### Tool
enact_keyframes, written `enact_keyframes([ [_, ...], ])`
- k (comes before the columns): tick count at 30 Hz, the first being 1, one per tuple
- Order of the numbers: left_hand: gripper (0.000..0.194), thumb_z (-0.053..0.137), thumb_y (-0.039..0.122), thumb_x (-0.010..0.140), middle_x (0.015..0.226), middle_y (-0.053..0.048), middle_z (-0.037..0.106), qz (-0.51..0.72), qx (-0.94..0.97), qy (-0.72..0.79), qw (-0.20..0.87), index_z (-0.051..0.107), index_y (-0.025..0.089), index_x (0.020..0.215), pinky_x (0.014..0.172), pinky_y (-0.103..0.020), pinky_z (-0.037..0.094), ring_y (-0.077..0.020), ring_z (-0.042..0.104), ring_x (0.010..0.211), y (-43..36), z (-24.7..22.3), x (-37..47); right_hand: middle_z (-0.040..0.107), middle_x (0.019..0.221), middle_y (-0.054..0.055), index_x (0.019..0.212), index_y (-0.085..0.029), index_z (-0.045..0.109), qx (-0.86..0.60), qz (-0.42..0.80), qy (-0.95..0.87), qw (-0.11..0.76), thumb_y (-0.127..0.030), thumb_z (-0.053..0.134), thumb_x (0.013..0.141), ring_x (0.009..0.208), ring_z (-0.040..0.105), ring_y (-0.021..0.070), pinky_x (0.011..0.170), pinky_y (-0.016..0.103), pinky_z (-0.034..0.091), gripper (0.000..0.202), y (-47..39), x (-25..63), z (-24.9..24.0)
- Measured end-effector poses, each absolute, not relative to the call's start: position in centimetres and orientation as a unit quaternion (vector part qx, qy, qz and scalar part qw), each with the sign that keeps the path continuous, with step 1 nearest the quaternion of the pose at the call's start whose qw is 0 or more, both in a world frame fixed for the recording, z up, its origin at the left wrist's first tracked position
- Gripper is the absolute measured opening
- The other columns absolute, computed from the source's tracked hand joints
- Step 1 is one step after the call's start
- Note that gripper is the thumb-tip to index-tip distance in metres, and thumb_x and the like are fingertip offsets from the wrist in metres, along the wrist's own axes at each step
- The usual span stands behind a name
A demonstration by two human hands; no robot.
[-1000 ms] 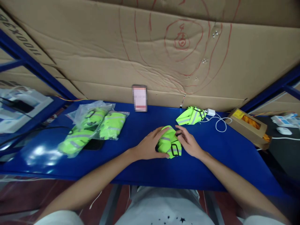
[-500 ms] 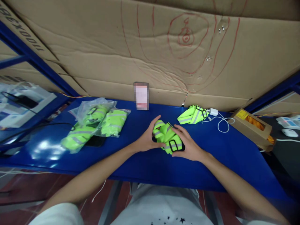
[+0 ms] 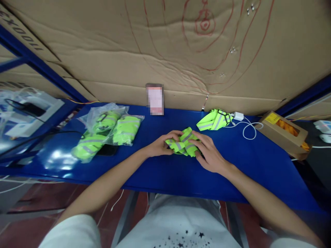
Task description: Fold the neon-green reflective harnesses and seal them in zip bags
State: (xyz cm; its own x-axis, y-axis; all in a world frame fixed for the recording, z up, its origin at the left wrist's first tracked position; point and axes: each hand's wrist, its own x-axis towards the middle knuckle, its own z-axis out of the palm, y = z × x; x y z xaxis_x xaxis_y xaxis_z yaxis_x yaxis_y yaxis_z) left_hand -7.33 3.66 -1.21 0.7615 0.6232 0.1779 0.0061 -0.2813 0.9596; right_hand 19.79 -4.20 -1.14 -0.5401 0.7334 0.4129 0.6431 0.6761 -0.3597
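Note:
A neon-yellow reflective strap bundle (image 3: 184, 143) with silvery bands lies folded between my hands, over the middle of the blue table. My left hand (image 3: 162, 144) grips its left end, thumb below and fingers on top. On the right side, my right hand (image 3: 210, 151) is closed around the bundle with its fingers bent over the upper face. Behind it rests another reflective strap (image 3: 215, 120) with a black buckle, loosely folded. To the left are clear plastic bags (image 3: 126, 131) holding more of the same yellow straps.
A phone (image 3: 155, 100) leans against the cardboard at the back of the blue table (image 3: 155, 175). A white charger (image 3: 238, 116) with its cable lies at the right, beside a cardboard box (image 3: 284, 134) with orange contents. A dark flat object (image 3: 107, 150) sits partly under the bags.
The bundle has been turned or folded over: the black buckle that faced up is no longer visible. My left fingers have closed over its left end. The camera view has shifted slightly.

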Motion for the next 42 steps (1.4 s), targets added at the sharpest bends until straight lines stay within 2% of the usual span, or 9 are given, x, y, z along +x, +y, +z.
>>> enact_keyframes([
  [3,0.037,0.074,0.054,0.084,0.163,-0.014,0.035,0.208,0.828,0.171,0.492,0.072,0.020,0.098,0.113,-0.055,0.043,-0.0362,0.037,0.151,3.8,0.0,-7.9,0.049,0.155,0.011,0.146,-0.029,0.049,-0.404,0.071,-0.873,0.266,-0.010,0.042,0.093,0.143,0.048,0.0290,0.114,0.053,0.040,0.057,-3.7,20.1,-1.5],
  [8,0.080,0.027,0.082,0.092,0.165,-0.005,0.036,0.197,0.816,0.186,0.511,0.080,0.021,0.087,0.126,-0.059,0.021,-0.0332,0.016,0.159,3.7,0.0,-7.7,0.056,0.148,0.012,0.133,-0.026,0.059,-0.483,0.068,-0.830,0.270,-0.031,0.057,0.095,0.138,0.053,0.0327,0.110,0.053,0.045,0.038,-3.1,20.9,-1.9],
  [11,0.074,0.030,0.070,0.100,0.147,-0.010,0.059,0.273,0.776,0.230,0.520,0.073,0.018,0.068,0.123,-0.054,0.032,-0.0312,0.046,0.146,3.3,-0.5,-6.9,0.049,0.154,0.016,0.141,-0.024,0.051,-0.512,0.061,-0.817,0.257,-0.048,0.065,0.092,0.142,0.048,0.0364,0.110,0.056,0.045,0.056,-2.9,20.9,-2.2],
  [14,0.054,0.042,0.052,0.105,0.106,-0.012,0.078,0.274,0.789,0.211,0.508,0.076,0.017,0.082,0.104,-0.044,0.051,-0.0261,0.071,0.111,2.7,-0.4,-6.5,0.051,0.150,0.016,0.142,-0.024,0.050,-0.514,0.076,-0.812,0.265,-0.050,0.063,0.095,0.139,0.051,0.0358,0.110,0.055,0.047,0.055,-2.8,20.8,-2.3],
  [18,0.042,0.048,0.044,0.105,0.077,-0.006,0.074,0.233,0.853,0.229,0.406,0.075,0.017,0.086,0.075,-0.030,0.053,-0.0169,0.070,0.076,1.8,-0.3,-6.5,0.061,0.139,0.011,0.135,-0.027,0.056,-0.519,0.117,-0.782,0.324,-0.045,0.055,0.100,0.129,0.060,0.0299,0.108,0.048,0.051,0.040,-2.6,21.0,-2.0],
  [21,0.040,0.054,0.045,0.102,0.072,-0.003,0.070,0.232,0.880,0.252,0.330,0.071,0.018,0.079,0.073,-0.028,0.050,-0.0152,0.066,0.071,1.3,-0.6,-6.3,0.062,0.137,0.011,0.134,-0.026,0.056,-0.520,0.130,-0.776,0.332,-0.044,0.052,0.101,0.128,0.060,0.0286,0.109,0.046,0.050,0.037,-2.5,21.3,-1.8],
  [27,0.020,0.058,0.033,0.099,0.102,-0.007,0.075,0.269,0.876,0.221,0.334,0.069,0.019,0.110,0.092,-0.034,0.052,-0.0190,0.070,0.096,1.0,-0.4,-6.1,0.065,0.133,0.011,0.134,-0.025,0.056,-0.518,0.153,-0.767,0.347,-0.044,0.048,0.103,0.126,0.061,0.0280,0.107,0.045,0.050,0.037,-2.5,21.3,-1.7],
  [33,0.030,0.056,0.029,0.099,0.148,-0.012,0.057,0.170,0.932,0.184,0.263,0.066,0.024,0.127,0.111,-0.047,0.040,-0.0288,0.055,0.134,1.1,-0.5,-6.1,0.073,0.117,0.007,0.122,-0.024,0.064,-0.592,0.256,-0.642,0.414,-0.054,0.048,0.101,0.090,0.068,0.0230,0.089,0.041,0.056,0.041,-1.7,21.5,-2.4],
  [42,0.043,0.054,0.030,0.102,0.151,-0.014,0.050,0.181,0.942,0.211,0.187,0.050,0.024,0.144,0.109,-0.044,0.049,-0.0286,0.051,0.139,0.8,-1.3,-6.2,0.054,0.144,0.014,0.137,-0.023,0.054,-0.570,0.151,-0.687,0.425,-0.049,0.043,0.104,0.138,0.050,0.0291,0.114,0.048,0.042,0.044,-1.7,21.9,-2.3],
])
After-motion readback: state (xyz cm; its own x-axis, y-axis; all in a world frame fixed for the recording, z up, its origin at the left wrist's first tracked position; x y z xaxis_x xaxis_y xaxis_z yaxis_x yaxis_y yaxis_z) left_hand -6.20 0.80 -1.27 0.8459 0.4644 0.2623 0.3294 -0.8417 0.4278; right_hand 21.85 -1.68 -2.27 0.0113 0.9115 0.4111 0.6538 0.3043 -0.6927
